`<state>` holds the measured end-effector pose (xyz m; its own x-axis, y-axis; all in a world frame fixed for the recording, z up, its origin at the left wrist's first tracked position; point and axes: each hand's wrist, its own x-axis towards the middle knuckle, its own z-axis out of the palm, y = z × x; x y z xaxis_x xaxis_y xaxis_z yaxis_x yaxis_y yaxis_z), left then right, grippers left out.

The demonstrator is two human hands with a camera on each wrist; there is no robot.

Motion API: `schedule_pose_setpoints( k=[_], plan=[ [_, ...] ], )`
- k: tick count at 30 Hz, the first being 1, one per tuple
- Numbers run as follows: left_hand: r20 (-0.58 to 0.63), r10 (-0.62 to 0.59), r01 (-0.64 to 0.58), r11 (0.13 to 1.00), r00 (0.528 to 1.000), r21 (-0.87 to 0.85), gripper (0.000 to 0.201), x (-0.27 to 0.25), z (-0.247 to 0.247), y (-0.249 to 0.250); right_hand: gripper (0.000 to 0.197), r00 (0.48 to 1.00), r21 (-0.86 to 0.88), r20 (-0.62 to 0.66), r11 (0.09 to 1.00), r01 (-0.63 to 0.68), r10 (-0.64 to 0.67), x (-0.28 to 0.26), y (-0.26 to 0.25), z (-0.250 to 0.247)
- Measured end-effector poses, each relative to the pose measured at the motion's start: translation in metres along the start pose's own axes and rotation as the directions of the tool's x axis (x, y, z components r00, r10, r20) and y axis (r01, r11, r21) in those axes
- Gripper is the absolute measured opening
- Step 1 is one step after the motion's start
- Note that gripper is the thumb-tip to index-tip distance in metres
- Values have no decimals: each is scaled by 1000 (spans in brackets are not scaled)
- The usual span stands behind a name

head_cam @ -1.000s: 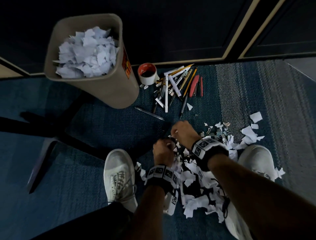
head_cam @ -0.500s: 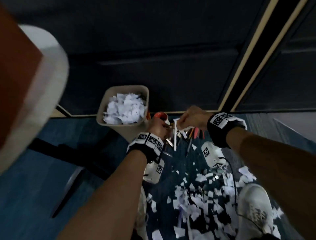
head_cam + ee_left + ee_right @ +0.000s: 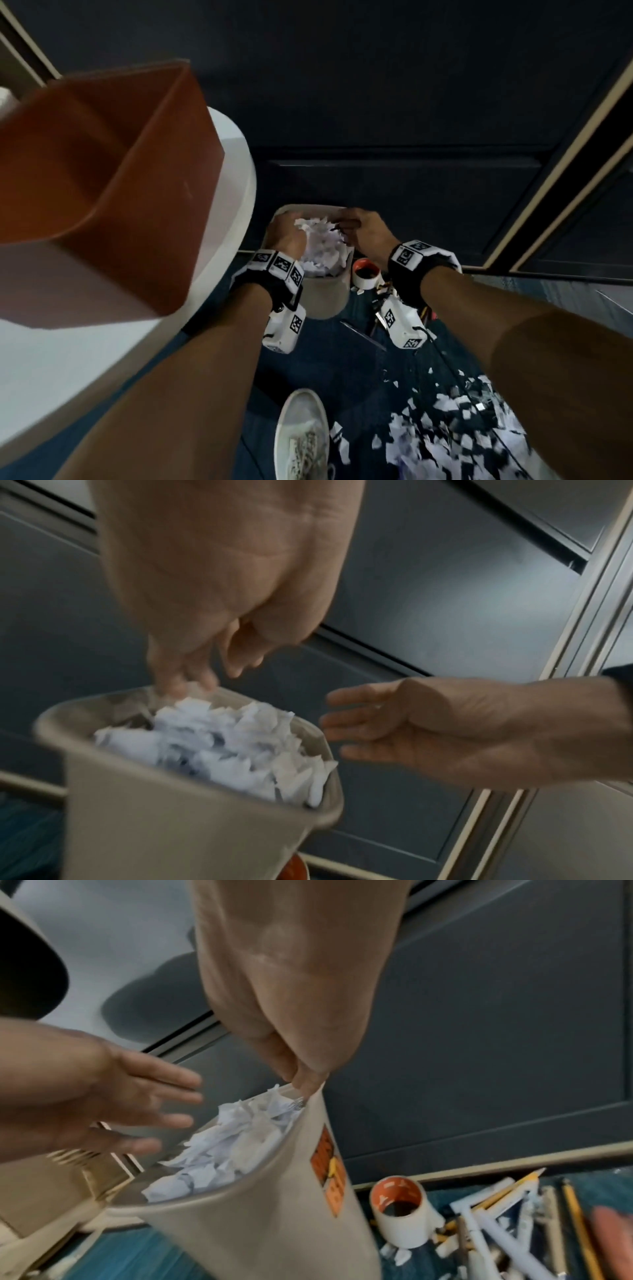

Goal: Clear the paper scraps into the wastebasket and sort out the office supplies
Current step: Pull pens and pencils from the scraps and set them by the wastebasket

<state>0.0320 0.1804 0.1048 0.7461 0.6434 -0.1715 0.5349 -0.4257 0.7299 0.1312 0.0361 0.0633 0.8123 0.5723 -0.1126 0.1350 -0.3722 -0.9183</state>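
The wastebasket (image 3: 310, 294) is heaped almost to its rim with paper scraps (image 3: 320, 246), so I judge the main risk is overflow: anything I drop on top could slide off the mound and land back on the carpet (image 3: 342, 370). Pressing the heap down is risky too, because the basket is light and narrow at the base, and an off-centre push could tip it toward the tape roll (image 3: 365, 275) and the pens and pencils (image 3: 514, 1213) lying just beside it. A loose clip or pen mixed in with a handful could also end up in the basket by mistake.

My left hand (image 3: 289, 231) hangs over the far left part of the rim, fingers (image 3: 185, 674) pointing down and loosely spread, the tips just at the top scraps; I see nothing gripped in it. My right hand (image 3: 364, 233) is over the right side of the rim, fingers relaxed and nearly straight in the left wrist view, holding nothing that I can see, with its fingertips (image 3: 306, 1081) close to the rim; I cannot tell if they touch it.

A large scatter of scraps (image 3: 445, 428) lies on the carpet by my shoe (image 3: 301, 435), well apart from the basket.
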Motion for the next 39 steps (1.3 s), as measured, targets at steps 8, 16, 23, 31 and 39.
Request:
schedule_pose_setpoints(
  k=[8, 16, 23, 31, 39],
  plan=[
    [-43, 132, -137, 982, 990, -129, 22, -50, 43, -21, 37, 988, 139, -126, 987, -76, 94, -54, 12, -39],
    [245, 106, -58, 979, 964, -196, 14, -196, 137, -55, 24, 863, 153, 32, 851, -503, 504, -218, 96, -43],
    [530, -2, -100, 982, 848, 163, 38, -270, 200, -145, 18, 632, -209, 158, 651, -730, 759, -342, 217, -26],
    [455, -285, 60, 892, 844, 447, 36, -299, 247, -188, 53, 694, -305, 30, 667, -679, 720, -395, 265, 31],
    [381, -284, 92, 888, 880, 450, 36, -321, 280, -202, 17, 710, -110, -57, 703, -703, 702, -400, 275, 42]
  ],
)
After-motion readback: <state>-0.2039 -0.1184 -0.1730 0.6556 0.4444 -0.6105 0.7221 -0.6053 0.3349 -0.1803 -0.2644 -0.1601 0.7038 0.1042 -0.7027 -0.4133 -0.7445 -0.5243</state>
